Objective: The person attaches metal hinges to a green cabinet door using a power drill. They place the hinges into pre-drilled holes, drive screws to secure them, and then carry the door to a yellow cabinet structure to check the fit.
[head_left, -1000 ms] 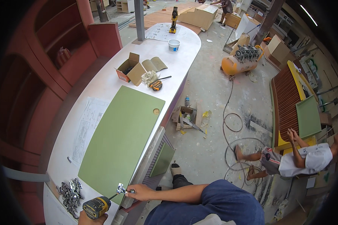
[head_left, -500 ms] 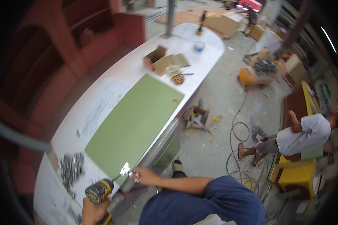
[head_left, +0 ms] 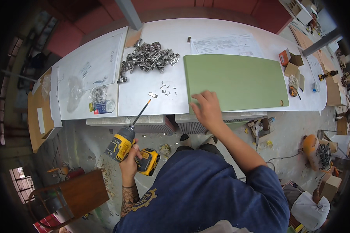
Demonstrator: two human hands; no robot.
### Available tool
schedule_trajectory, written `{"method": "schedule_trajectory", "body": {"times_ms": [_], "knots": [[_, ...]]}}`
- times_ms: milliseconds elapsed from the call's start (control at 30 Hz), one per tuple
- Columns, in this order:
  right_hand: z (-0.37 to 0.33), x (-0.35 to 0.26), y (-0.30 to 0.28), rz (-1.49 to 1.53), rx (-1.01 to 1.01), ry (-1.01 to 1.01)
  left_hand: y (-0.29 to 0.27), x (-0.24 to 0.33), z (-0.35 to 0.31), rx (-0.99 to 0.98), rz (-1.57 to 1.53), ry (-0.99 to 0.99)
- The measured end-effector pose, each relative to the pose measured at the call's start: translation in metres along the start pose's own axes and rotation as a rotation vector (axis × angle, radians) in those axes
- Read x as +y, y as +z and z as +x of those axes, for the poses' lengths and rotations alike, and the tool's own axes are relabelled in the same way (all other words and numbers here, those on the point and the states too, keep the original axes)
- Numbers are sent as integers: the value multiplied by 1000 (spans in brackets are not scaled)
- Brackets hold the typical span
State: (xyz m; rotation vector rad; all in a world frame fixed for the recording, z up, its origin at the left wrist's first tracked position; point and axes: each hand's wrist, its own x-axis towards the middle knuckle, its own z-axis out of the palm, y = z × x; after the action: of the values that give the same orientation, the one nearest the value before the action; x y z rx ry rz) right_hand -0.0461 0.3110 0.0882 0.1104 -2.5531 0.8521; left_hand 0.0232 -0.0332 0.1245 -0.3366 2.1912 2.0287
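My left hand (head_left: 129, 160) is wrapped round the grip of a yellow and black cordless impact driver (head_left: 122, 144). Its long bit points up and away over the table's front edge, its orange tip close to a small metal plate (head_left: 153, 94). My right hand (head_left: 208, 108) is over the front left corner of a flat green panel (head_left: 237, 81), fingers bent and apart, with nothing visible in them. Several small screws (head_left: 168, 90) lie loose between the plate and the panel. Behind them is a heap of metal cabinet hinges (head_left: 147, 57).
Paper drawings (head_left: 225, 44) lie behind the panel. At the right stand an opened small box (head_left: 291, 60), an orange and black tape measure (head_left: 293, 91) and another drill (head_left: 328, 75). A grey post (head_left: 129, 14) rises at the back. An orange compressor (head_left: 311, 149) stands on the floor; another person (head_left: 311, 209) is lower right.
My view has swung left, bringing the hinge heap nearer the middle. Shiny metal was at my right fingers by the panel's edge; now none shows there. The driver stays in my left hand.
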Motion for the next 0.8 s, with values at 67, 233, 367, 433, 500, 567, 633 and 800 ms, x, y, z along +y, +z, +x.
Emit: {"method": "schedule_trajectory", "body": {"times_ms": [67,233,367,433,500,567,633,800], "knots": [[25,8,34,-49,-34,-41,-1,-13,-7,6,-32,-12],[56,19,99,-253,-172,18,-9,-38,-18,38,23,-57],[63,12,116,-386,-254,83,-9,-49,-30,23,32,-38],[62,9,116,-399,-242,98,-5,-49,-30,23,22,-24],[62,8,113,-358,-186,136,4,-43,-29,10,33,-17],[58,7,106,-261,-112,146,7,-39,-27,1,51,-10],[52,-4,95,-153,-50,148,7,-39,-26,-31,60,-11],[-19,-24,51,730,-60,592,1,-28,-21,-195,175,-77]]}}
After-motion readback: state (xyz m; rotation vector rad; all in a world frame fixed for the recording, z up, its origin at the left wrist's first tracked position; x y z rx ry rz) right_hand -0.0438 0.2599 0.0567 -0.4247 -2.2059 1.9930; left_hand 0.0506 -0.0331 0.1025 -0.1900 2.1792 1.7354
